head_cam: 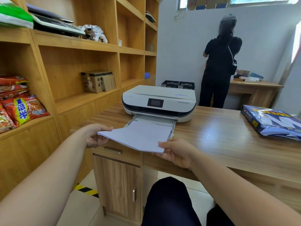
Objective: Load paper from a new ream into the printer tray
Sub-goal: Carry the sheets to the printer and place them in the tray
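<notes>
Both hands are on a stack of white paper [138, 136], held level just in front of the printer [158, 101]. Left hand [96, 136] pinches the stack's near-left corner, thumb on top, fingers under. Right hand [176, 152] grips the near-right corner the same way. Hands are well apart, one per corner.

The far edge of the stack sits over the pulled-out paper tray [173, 126], right side roughly along the tray's right wall. The stack is skewed, its left corner sticking out past the tray's left side. Can't tell if the far edge is resting on the tray floor or just above it.

The printer is white with a small dark screen on the front, standing on the wooden surface [219, 132], tray opening toward the person.

The opened ream [273, 122], blue wrapper with white sheets showing at its near end, lies on the surface at right, well apart from the printer.

Wooden shelves [78, 98] at left with snack packets [21, 108] and a cardboard box [96, 81]. Another person in black [219, 66] stands at the far wall, back turned, beyond the surface.
</notes>
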Demonstrator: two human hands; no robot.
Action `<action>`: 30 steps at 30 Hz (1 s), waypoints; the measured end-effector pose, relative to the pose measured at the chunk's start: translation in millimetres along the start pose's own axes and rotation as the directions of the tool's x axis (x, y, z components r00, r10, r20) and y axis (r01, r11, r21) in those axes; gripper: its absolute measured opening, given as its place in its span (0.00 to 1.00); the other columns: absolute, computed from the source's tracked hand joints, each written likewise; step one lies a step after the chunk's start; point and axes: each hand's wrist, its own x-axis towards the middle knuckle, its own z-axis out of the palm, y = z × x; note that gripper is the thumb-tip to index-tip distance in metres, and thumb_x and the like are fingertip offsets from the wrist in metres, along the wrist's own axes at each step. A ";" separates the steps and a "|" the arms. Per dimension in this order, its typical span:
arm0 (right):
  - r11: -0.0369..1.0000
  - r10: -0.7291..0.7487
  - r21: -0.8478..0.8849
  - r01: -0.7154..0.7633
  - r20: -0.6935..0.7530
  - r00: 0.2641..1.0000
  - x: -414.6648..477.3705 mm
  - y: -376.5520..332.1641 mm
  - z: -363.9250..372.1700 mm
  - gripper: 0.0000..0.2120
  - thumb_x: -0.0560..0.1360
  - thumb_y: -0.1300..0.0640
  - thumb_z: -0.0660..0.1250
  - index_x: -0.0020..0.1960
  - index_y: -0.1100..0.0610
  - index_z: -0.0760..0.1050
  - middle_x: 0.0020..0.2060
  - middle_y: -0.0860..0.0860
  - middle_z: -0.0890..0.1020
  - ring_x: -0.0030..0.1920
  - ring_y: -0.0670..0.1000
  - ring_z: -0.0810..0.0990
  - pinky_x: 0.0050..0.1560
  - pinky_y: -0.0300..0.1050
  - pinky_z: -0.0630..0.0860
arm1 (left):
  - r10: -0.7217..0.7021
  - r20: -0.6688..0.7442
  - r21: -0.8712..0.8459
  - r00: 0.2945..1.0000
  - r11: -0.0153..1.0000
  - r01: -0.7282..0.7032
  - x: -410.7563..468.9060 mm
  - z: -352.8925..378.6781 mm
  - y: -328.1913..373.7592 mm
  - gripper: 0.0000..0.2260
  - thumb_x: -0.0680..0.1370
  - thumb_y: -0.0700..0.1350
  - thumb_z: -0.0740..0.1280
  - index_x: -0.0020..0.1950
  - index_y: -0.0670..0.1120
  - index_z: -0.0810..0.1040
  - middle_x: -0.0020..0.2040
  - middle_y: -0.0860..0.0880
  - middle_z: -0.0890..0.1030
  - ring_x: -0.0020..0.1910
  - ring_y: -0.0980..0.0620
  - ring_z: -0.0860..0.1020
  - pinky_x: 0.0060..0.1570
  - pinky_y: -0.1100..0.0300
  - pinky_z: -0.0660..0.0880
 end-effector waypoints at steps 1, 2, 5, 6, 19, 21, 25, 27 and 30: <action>1.000 -0.001 0.002 0.001 0.001 1.000 -0.1 -0.1 -0.3 0.14 0.76 0.69 0.65 0.61 0.66 0.69 0.52 0.63 0.84 0.47 0.58 0.86 0.36 0.44 0.83 | 0.001 -0.002 0.006 1.000 1.000 -0.001 -0.1 0.6 0.1 0.13 0.76 0.37 0.69 0.60 0.36 0.76 0.44 0.39 0.84 0.34 0.47 0.84 0.24 0.60 0.79; 1.000 -0.003 0.000 0.003 0.000 1.000 -0.4 -0.2 -0.8 0.14 0.77 0.68 0.65 0.61 0.66 0.70 0.52 0.63 0.84 0.47 0.58 0.86 0.36 0.44 0.83 | -0.001 -0.007 0.013 1.000 1.000 0.001 0.0 1.9 0.0 0.13 0.76 0.37 0.69 0.59 0.36 0.76 0.42 0.39 0.84 0.34 0.47 0.84 0.24 0.59 0.79; 1.000 -0.004 -0.016 0.004 -0.010 1.000 0.4 0.6 -3.6 0.14 0.77 0.68 0.65 0.62 0.66 0.70 0.53 0.62 0.83 0.47 0.57 0.86 0.35 0.42 0.82 | -0.006 -0.027 0.021 1.000 1.000 0.007 1.6 6.8 -2.6 0.10 0.76 0.37 0.70 0.55 0.35 0.76 0.36 0.39 0.84 0.30 0.47 0.84 0.23 0.59 0.80; 1.000 -0.002 -0.023 0.002 -0.015 1.000 0.8 0.7 -4.6 0.14 0.77 0.68 0.65 0.62 0.66 0.70 0.54 0.62 0.83 0.46 0.56 0.86 0.35 0.42 0.82 | -0.007 -0.036 0.015 0.999 1.000 0.007 2.5 8.6 -4.2 0.09 0.76 0.36 0.70 0.54 0.35 0.76 0.34 0.40 0.84 0.29 0.48 0.83 0.23 0.59 0.79; 0.999 0.041 0.015 -0.041 -0.007 0.999 9.1 5.2 -15.6 0.17 0.77 0.69 0.65 0.65 0.65 0.69 0.52 0.63 0.82 0.46 0.59 0.86 0.37 0.44 0.83 | -0.026 -0.143 -0.051 0.989 0.999 0.018 24.6 23.8 -15.4 0.07 0.76 0.39 0.70 0.50 0.36 0.77 0.28 0.42 0.82 0.23 0.50 0.81 0.20 0.62 0.77; 0.996 0.077 0.055 -0.077 0.000 0.997 8.9 6.8 -16.1 0.18 0.77 0.69 0.65 0.66 0.64 0.68 0.53 0.65 0.81 0.47 0.61 0.85 0.38 0.46 0.84 | -0.028 -0.142 -0.071 0.989 0.997 0.018 29.2 25.5 -15.0 0.07 0.76 0.39 0.69 0.51 0.37 0.77 0.28 0.43 0.82 0.22 0.51 0.80 0.19 0.62 0.77; 0.993 0.097 0.072 -0.097 0.004 0.995 7.0 8.4 -16.6 0.17 0.77 0.71 0.62 0.66 0.67 0.67 0.56 0.66 0.79 0.45 0.61 0.86 0.36 0.46 0.83 | -0.025 -0.155 -0.087 0.988 0.996 0.012 33.9 28.5 -18.4 0.07 0.76 0.40 0.69 0.49 0.37 0.77 0.32 0.43 0.83 0.22 0.51 0.80 0.21 0.62 0.78; 0.993 0.099 0.063 -0.099 -0.007 0.995 6.8 8.1 -16.2 0.17 0.77 0.72 0.61 0.66 0.67 0.66 0.57 0.66 0.79 0.45 0.61 0.86 0.36 0.46 0.83 | -0.020 -0.146 -0.099 0.989 0.995 0.006 31.7 29.0 -20.6 0.06 0.76 0.40 0.69 0.47 0.37 0.77 0.28 0.42 0.82 0.22 0.50 0.80 0.22 0.61 0.78; 0.993 0.096 0.070 -0.094 -0.026 0.995 7.3 8.7 -14.6 0.19 0.77 0.73 0.60 0.67 0.66 0.65 0.58 0.66 0.78 0.45 0.62 0.85 0.35 0.46 0.83 | -0.007 -0.110 -0.093 0.994 0.996 -0.003 27.2 23.9 -22.9 0.06 0.76 0.39 0.69 0.49 0.37 0.76 0.29 0.41 0.83 0.26 0.49 0.82 0.24 0.59 0.79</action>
